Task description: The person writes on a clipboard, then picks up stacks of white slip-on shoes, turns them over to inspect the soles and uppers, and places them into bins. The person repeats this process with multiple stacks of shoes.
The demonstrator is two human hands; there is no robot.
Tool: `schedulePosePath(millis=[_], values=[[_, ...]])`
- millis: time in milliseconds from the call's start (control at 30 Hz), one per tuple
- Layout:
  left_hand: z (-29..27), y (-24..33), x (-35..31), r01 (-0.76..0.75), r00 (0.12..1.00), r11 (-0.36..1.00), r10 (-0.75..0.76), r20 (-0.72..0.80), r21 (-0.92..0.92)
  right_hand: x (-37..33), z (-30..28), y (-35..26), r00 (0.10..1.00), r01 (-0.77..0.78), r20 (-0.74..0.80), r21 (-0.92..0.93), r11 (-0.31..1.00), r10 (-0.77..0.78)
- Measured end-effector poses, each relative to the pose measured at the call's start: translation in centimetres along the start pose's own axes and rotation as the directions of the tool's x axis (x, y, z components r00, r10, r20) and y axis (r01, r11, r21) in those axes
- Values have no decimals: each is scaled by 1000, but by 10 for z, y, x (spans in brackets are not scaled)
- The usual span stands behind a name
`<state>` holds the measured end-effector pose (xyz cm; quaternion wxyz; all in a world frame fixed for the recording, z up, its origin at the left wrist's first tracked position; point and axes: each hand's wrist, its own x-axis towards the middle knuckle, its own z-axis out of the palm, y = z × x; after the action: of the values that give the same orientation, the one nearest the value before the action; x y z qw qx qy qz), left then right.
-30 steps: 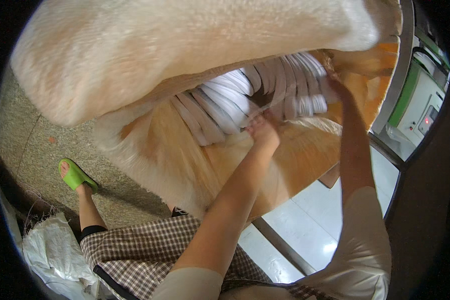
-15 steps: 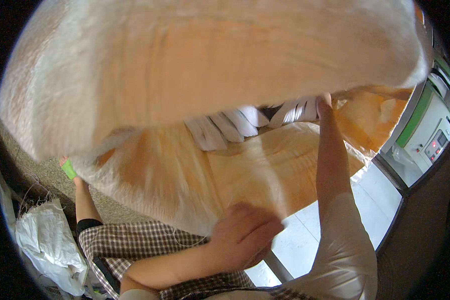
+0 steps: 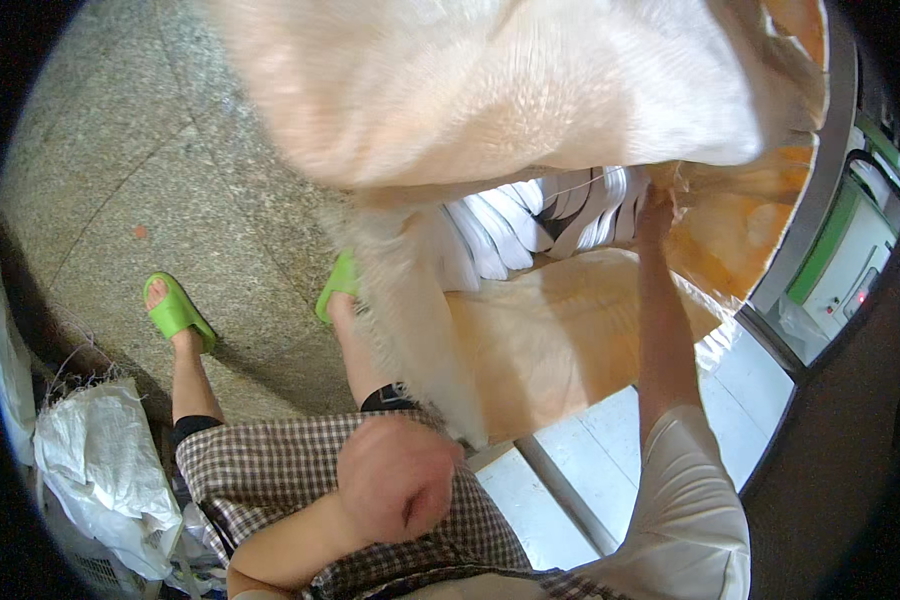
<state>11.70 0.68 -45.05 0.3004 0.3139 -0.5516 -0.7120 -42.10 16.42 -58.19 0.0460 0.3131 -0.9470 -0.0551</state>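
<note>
A large cream and orange woven sack [image 3: 560, 340] spreads across the upper middle, its mouth gaping and its left edge frayed. Inside lie several overlapping white strips with rounded ends [image 3: 495, 230], some dark in shade. At the right end of these strips, within the sack's opening, is my right hand [image 3: 656, 212]; its fingers are in shadow and hard to make out. My left hand [image 3: 400, 480] is closed in a fist in front of my checked apron [image 3: 260, 460], just left of the sack's lower edge. Whatever it may hold is hidden.
My feet in green slippers [image 3: 180, 312] stand on the speckled floor [image 3: 240, 200]. A crumpled white bag [image 3: 105, 465] is at the lower left. White panels [image 3: 595, 440] lie under the sack. A green and white machine [image 3: 840, 260] with a red light stands at the right.
The sack's upper flap and left side have swung right, uncovering floor and my feet. More of the white strips shows. My left hand has moved left, away from the sack; my right stays at the strips.
</note>
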Motion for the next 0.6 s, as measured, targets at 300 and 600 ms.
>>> schedulePosePath(millis=[300,600], values=[[-100,128,10,103,982,989,-84,-170,102,-163,-270,-268,732,-587,559,227,-777,-390],[-229,310,-32,88,972,934,-6,-233,345,-205,-556,-406,801,-592,291,515,-620,-523]])
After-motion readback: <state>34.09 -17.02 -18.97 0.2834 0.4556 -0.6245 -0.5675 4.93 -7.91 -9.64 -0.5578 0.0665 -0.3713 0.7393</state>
